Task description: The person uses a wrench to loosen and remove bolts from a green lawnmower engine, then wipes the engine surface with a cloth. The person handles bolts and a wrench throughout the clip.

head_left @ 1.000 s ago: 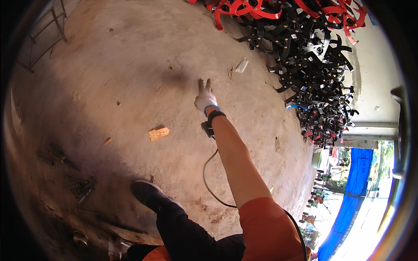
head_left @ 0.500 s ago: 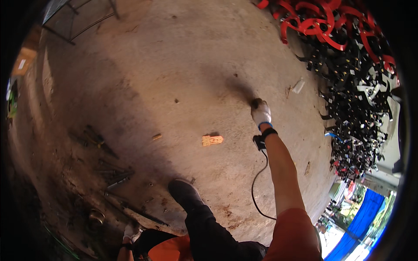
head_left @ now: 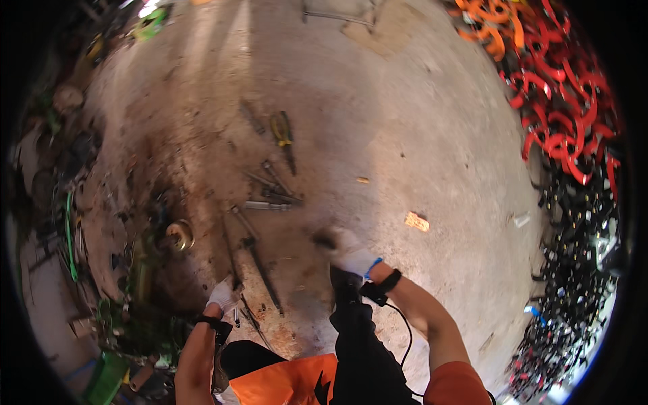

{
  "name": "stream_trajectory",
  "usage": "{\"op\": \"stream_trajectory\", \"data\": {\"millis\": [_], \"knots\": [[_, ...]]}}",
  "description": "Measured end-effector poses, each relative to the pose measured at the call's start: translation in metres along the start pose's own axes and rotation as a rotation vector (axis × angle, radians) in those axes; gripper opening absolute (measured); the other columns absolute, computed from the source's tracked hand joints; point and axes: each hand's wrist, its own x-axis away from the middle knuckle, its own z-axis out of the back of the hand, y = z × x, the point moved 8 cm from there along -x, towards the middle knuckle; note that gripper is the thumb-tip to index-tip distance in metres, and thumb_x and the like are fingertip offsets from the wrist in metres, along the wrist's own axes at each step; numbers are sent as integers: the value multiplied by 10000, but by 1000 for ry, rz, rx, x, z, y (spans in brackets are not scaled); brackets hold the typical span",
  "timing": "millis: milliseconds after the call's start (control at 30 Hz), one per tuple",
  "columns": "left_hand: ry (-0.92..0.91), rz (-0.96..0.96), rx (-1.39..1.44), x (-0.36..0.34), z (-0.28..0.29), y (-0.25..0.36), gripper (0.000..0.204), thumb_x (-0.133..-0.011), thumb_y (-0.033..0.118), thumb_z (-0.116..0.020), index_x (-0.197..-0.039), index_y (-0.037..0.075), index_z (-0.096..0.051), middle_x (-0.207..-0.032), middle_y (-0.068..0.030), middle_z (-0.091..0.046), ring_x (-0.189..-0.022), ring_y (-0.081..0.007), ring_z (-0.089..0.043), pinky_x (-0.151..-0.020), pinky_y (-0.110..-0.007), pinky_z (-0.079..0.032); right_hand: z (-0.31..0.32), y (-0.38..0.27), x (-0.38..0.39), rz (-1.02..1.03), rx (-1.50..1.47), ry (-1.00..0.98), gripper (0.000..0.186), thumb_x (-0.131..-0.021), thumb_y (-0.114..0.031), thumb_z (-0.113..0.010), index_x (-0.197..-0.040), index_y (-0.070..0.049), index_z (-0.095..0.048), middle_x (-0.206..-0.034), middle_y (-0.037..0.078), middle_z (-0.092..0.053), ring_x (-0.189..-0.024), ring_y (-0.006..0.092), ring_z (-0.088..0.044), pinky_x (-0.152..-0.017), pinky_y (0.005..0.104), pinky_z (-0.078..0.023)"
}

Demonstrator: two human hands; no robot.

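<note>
My right hand (head_left: 349,252), in a white glove with a blue cuff, is in front of me over my shoe. It is closed on a small dark part (head_left: 326,239), too smeared by motion to name. My left hand (head_left: 223,295), also in a white glove, is low beside the dirty floor patch, by the lower end of a thin dark bar (head_left: 230,253). Its fingers are curled; what they hold, if anything, I cannot make out. A dark long-shafted tool (head_left: 264,277) lies right of it.
Pliers with yellow-and-black handles (head_left: 282,135) and several metal tools (head_left: 268,205) lie ahead. A brass-coloured round part (head_left: 179,236) is left. An orange patterned piece (head_left: 417,221) lies right. Heaped red curved blades (head_left: 563,121) and black parts (head_left: 574,243) line the right. Green machinery (head_left: 138,273) stands left.
My view has turned left. My right hand has drawn back from far over the floor toward my body with the dark part. My left hand now shows more fully.
</note>
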Motion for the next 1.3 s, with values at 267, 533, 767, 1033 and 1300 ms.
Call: {"op": "stream_trajectory", "data": {"millis": [267, 533, 767, 1033, 1300], "knots": [[-6, 45, 2, -3, -8, 3, 493, -1050, 419, -671, -1346, 25, -691, -1355, -302, -726, -1276, -520, -671, -1054, -567, -563, -5, -30, -92, -145, 418, 71, 481, -1034, -405, -707, -1415, -111, -719, -1333, 263, -740, -1196, 479, -717, -993, 535, -596], [99, -45, 83, 0, -12, 3, 426, -1018, 360, -670, -1184, -25, -744, -1178, -318, -774, -1121, -524, -738, -986, -586, -592, 11, -16, -153, -208, 645, -35, 610, -913, -320, -844, -1442, -81, -655, -1293, 261, -766, -1233, 469, -729, -1039, 544, -587], [123, -12, 5, 5, -14, 10, 316, -978, 283, -684, -1137, 28, -784, -1140, -280, -796, -1058, -468, -780, -924, -567, -621, -19, -13, -151, -234, 802, -177, 554, -894, -259, -850, -1388, -94, -662, -1172, 258, -786, -1118, 474, -757, -941, 566, -614], [375, 59, 113, 17, -18, 8, 393, -1038, 397, -653, -1205, 64, -776, -1170, -236, -796, -1097, -453, -753, -987, -567, -577, -74, -49, -176, 74, 1121, -606, 390, -901, -356, -813, -1078, -12, -764, -1112, 270, -790, -1074, 465, -765, -940, 534, -618], [708, 65, 258, 137, 8, 50, 547, -1018, 369, -712, -1474, 79, -629, -1368, -212, -669, -1268, -441, -665, -1086, -555, -547, -161, -172, -180, 450, 707, -545, 436, -971, -304, -773, -1360, -109, -738, -1228, 238, -782, -1175, 441, -740, -1008, 526, -597]]}}
